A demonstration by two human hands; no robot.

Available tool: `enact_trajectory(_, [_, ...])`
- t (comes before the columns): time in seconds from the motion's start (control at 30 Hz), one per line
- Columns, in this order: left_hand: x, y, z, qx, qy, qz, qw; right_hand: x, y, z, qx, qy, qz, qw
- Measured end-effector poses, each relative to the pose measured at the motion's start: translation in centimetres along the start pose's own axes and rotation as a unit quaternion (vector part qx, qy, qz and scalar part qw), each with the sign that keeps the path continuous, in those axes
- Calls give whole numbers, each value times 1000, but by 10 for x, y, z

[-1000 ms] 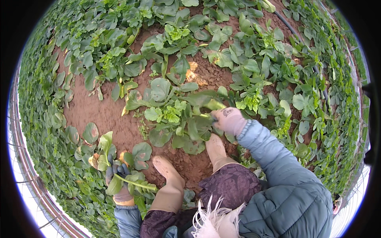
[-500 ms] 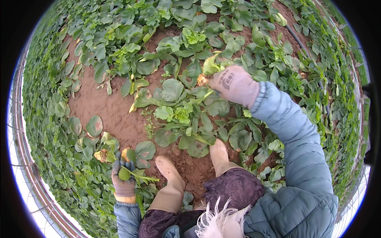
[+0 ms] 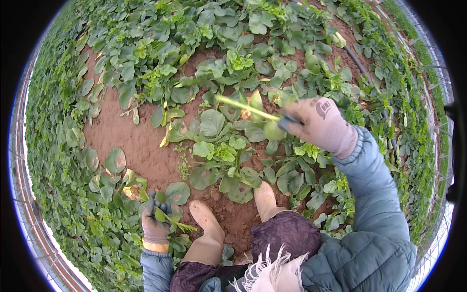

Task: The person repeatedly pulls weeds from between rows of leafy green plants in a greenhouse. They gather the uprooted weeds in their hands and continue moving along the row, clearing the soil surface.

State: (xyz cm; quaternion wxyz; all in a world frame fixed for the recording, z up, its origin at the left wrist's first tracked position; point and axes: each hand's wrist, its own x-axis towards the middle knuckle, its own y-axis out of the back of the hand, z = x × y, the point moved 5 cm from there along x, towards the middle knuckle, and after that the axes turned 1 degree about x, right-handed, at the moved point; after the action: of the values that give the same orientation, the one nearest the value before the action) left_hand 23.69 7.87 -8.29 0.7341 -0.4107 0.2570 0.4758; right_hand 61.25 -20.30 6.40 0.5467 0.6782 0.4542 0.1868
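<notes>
A long pale-green leaf stalk (image 3: 248, 108) sticks out leftward from the fingers of my right hand (image 3: 321, 124), which is closed on it in a light glove with dark fingertips. Part of its green blade hangs by the fingers, slightly blurred. Underneath stands a leafy green plant (image 3: 221, 141) rooted in the soil. At the lower left, my gloved left hand (image 3: 156, 221) is closed around a few plucked leaves (image 3: 179, 225), their cut stalks pointing right. Just beyond its fingers shows a yellowed, browned leaf (image 3: 131, 191).
Reddish-brown soil (image 3: 126, 138) lies bare between the leafy rows. My boots (image 3: 262, 199) stand close to the plant's base. A dark hose (image 3: 357, 63) runs through the foliage at the right. Yellow leaves (image 3: 168, 126) droop at the plant's left.
My right hand has moved right and toward me, away from the plant, and the stalk now points left from it. My left hand has barely shifted and still holds its leaves.
</notes>
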Motion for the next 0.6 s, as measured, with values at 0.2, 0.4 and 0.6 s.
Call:
enact_trajectory(0.2, [-3, -47, -19, -39, -9, -238, 971, 48, -89, -115, 458, 74, 23, 885])
enact_trajectory(0.4, [-1, -41, -24, 46, -61, -347, 935, 49, -186, -226, 297, 183, -138, 927])
enact_trajectory(0.6, [14, -27, -12, 95, -95, -115, 984, 46, -166, -174, 452, 288, 138, 833])
